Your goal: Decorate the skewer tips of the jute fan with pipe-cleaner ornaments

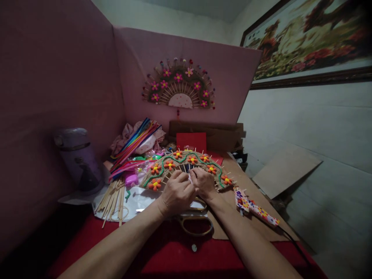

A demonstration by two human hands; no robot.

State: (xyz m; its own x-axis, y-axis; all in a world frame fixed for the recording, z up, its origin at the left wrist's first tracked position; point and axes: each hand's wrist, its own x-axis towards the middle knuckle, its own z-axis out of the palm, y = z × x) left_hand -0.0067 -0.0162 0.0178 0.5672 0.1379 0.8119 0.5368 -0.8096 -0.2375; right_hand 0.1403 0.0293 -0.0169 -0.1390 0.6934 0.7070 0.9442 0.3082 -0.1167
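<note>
My left hand (179, 190) and my right hand (203, 184) meet at the inner edge of a brown fan (186, 157) with orange flowers and a wavy green strip. The fingers of both are closed around a small whitish piece (190, 178), mostly hidden between them. Thin sticks stick out along the fan's outer rim. Under and just below my hands lie scissors with dark gold handles (197, 226). To the right, a glue gun with a floral cover (255, 208) rests on cardboard.
Wooden sticks (112, 199), colourful pipe cleaners (135, 145) and a purple bottle (80, 161) stand or lie at left. A finished pink-flowered fan (178, 83) hangs on the pink panel behind. A cable trails from the glue gun over the red cloth (162, 252).
</note>
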